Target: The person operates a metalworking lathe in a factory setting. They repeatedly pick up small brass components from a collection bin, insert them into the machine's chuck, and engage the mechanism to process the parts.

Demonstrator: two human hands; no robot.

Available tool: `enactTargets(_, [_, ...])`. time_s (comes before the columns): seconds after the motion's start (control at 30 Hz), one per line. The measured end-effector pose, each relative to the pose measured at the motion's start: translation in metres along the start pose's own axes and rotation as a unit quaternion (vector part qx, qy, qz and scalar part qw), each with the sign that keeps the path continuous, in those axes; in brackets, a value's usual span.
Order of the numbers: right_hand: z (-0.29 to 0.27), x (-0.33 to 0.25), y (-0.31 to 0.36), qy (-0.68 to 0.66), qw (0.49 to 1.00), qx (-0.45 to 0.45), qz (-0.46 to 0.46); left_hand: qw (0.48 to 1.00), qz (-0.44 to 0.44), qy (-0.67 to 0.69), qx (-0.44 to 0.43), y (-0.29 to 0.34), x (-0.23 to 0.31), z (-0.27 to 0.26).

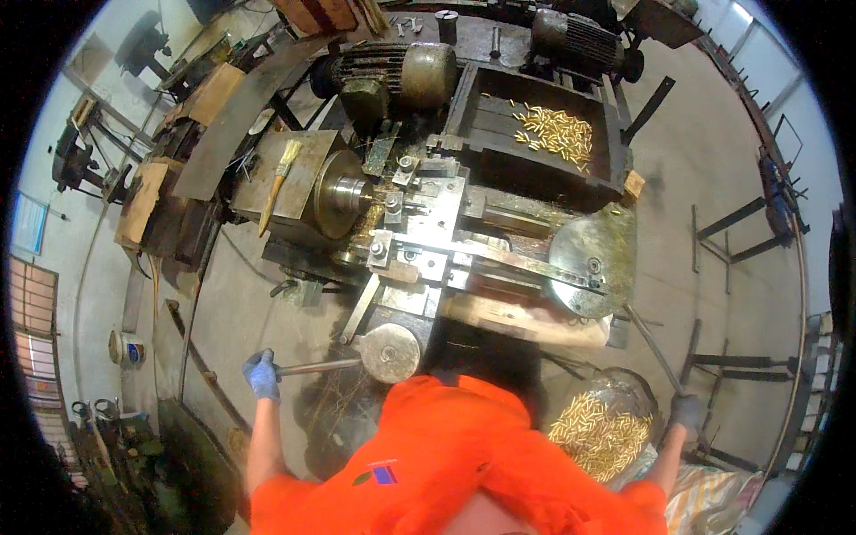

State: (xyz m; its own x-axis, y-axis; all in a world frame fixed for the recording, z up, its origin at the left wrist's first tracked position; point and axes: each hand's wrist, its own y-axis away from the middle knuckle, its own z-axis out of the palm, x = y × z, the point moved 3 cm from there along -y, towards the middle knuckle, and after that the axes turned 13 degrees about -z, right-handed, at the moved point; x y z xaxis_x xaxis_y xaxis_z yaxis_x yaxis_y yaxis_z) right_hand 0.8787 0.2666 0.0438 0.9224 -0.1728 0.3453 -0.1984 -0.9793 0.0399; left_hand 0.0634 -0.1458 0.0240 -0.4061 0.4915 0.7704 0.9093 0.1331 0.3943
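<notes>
- Left hand [261,374], in a blue glove, is wrapped tight around the end of a metal lever [316,366] — the bar runs right to a round hub [390,353] on the front of the lathe [419,223].
- Right hand [686,415], in a grey glove, is closed on a thin rod [653,352] just beside a bowl [615,392] of small brass pieces [597,437].
- More brass pieces [557,132] lie in the dark tray [499,160] behind the machine.
- A paintbrush [278,183] rests on the headstock — well apart from both hands.

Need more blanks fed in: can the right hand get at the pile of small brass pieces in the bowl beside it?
Probably yes: the right hand grips a lever just right of the brass pieces, with nothing between them.
</notes>
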Motion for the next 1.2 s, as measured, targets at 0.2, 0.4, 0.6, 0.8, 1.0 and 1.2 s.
enactTargets(0.2, [0.022, 0.014, -0.003, 0.007, 0.999, -0.043, 0.001, 1.000, 0.006, 0.002, -0.011, -0.005, -0.004, 0.000])
enactTargets(0.4, [0.007, 0.007, 0.003, -0.020, 0.998, -0.051, 0.001, 0.992, 0.081, -0.075, -0.057, -0.017, 0.000, -0.004])
enactTargets(0.6, [-0.017, -0.007, 0.016, 0.000, 0.999, -0.042, 0.006, 0.935, 0.226, -0.268, -0.059, 0.022, 0.057, 0.029])
enactTargets(0.8, [-0.006, -0.001, 0.017, -0.026, 0.999, -0.041, 0.023, 0.855, 0.351, -0.371, -0.093, 0.040, 0.055, 0.066])
enactTargets(1.0, [0.004, 0.000, 0.022, -0.008, 1.000, -0.006, 0.025, 0.895, 0.331, -0.284, -0.097, 0.042, 0.053, 0.061])
enactTargets(1.2, [0.039, 0.029, 0.019, -0.025, 0.999, -0.028, -0.016, 0.897, 0.336, -0.267, -0.106, 0.053, 0.060, 0.065])
